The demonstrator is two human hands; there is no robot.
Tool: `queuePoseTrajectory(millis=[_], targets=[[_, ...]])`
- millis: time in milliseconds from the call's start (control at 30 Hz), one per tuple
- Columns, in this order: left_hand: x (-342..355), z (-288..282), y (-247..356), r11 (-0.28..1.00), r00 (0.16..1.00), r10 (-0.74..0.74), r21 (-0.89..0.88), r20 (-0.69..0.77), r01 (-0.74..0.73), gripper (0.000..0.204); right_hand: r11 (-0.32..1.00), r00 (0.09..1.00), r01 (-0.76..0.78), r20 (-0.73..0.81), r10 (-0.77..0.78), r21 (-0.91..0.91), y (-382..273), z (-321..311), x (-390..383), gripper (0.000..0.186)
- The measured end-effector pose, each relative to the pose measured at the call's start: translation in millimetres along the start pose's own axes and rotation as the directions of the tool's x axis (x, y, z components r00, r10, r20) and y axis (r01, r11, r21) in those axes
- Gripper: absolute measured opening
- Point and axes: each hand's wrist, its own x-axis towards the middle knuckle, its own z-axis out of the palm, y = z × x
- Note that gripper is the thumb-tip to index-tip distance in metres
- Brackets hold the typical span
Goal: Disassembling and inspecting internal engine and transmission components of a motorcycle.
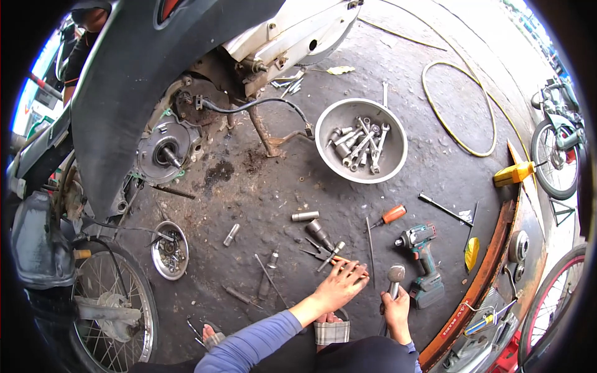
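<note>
My left hand (339, 283) is over pliers with orange handles (325, 253) and a small metal T-shaped tool (325, 263), fingers slightly bent and apart, seemingly touching the handles. My right hand (396, 311) grips an upright metal ratchet (395, 278) at the lower middle. Just right of it lies a teal cordless impact driver (424, 267). Loose sockets (305, 216), thin rods and an orange-handled screwdriver (393, 214) lie on the dark floor around my hands.
A motorbike with an exposed engine case (160, 149) stands at left. A steel bowl of wrenches (323, 140) and a small parts dish (155, 264) rest on the floor. At right are a long orange-edged panel (497, 248), a hose (426, 105) and more wheels.
</note>
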Motion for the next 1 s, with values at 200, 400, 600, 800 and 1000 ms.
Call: queuePoseTrajectory(millis=[200,400,600,800,1000], targets=[[-75,13,22,0.809,0.858,-0.415,-0.308,0.304,0.5,0.031,0.812,0.931,0.278,-0.063,-0.359,-0.513,53,-9,-28,0.033],[-60,-17,23,0.923,0.86,-0.169,-0.229,0.481,0.31,0.023,0.393,0.987,0.158,0.152,-0.046,-0.906,44,-38,-18,0.039],[8,-175,45,0.993,0.67,-0.072,0.118,0.739,-0.024,0.019,-0.141,0.653,0.733,0.747,-0.127,-0.665,-83,-6,19,0.033],[-47,-176,71,0.999,0.647,-0.004,-0.02,0.763,0.03,0.019,-0.441,0.534,0.799,0.819,0.209,-0.408,-188,94,22,0.035],[-85,-234,37,0.981,0.634,0.047,-0.157,0.772,0.118,0.019,-0.166,0.418,0.891,0.906,-0.062,-0.423,-209,196,22,0.032]])
